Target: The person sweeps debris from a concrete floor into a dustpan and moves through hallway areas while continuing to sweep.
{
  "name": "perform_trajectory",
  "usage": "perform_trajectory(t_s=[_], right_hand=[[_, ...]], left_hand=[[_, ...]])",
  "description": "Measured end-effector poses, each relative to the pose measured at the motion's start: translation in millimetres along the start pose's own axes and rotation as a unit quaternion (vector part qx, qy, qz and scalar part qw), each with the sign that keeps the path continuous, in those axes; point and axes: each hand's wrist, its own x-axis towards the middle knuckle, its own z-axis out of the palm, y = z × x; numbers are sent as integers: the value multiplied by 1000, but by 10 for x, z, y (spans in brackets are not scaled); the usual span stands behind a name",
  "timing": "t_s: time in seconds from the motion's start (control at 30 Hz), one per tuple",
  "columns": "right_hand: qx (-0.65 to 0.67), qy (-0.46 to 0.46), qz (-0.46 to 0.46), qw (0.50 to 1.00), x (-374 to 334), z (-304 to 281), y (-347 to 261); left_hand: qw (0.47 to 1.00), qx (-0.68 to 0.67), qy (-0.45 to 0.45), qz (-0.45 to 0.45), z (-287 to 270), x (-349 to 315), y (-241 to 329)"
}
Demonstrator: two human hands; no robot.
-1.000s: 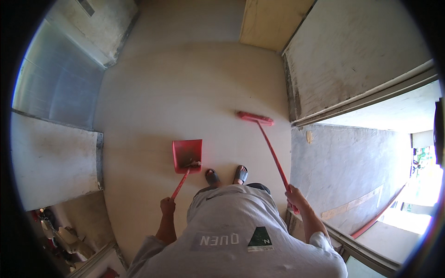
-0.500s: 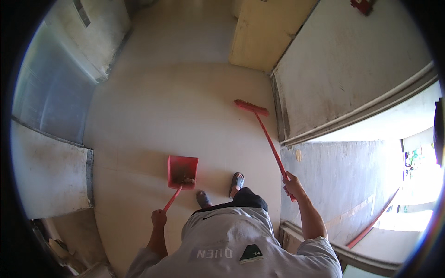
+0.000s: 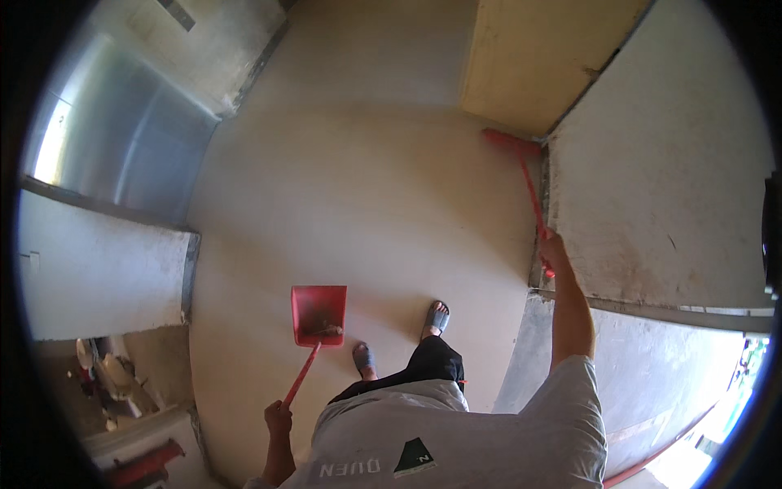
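Note:
My left hand point(image 3: 278, 416) is wrapped round the handle of a red dustpan point(image 3: 318, 297), which rests on the floor to the left of my feet. Some grey debris point(image 3: 327, 329) lies inside the pan near its handle end. With the arm stretched forward, my right hand point(image 3: 551, 248) grips the red handle of a broom point(image 3: 531, 189). The broom's wide red head reaches the foot of the wall at the far right, close to the beige panel's lower edge. Its bristles are blurred.
The pale floor point(image 3: 358, 196) runs ahead between walls. On the right stand a beige panel point(image 3: 546, 65) and a white stained wall point(image 3: 660, 196). A shiny metal panel point(image 3: 122, 138) and a white block point(image 3: 106, 265) line the left. Assorted items point(image 3: 118, 371) fill a lower-left recess.
My right hand has pushed the broom forward and right, its head now at the wall's foot. My view has swung right. The dustpan stays beside my feet in my left hand.

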Motion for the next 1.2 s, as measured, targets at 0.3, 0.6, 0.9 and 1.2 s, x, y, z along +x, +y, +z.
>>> perform_trajectory(t_s=[0.3, 0.6, 0.9, 1.2], right_hand=[[-21, -11, 41, 999, 131, 273, 949], [-23, -34, 240, 970, -3880, 573, 1592], [-53, -26, 141, 988, -5243, 898, 2608], [77, -68, 117, 988, -2548, 882, 105]], left_hand=[[990, -74, 26, -117, 112, -100, 607], [982, -124, -41, -139, 18, 665, 1330], [981, -106, -114, -114, 189, 1651, 1413], [995, -27, -78, -47, 374, 2007, 1291]])
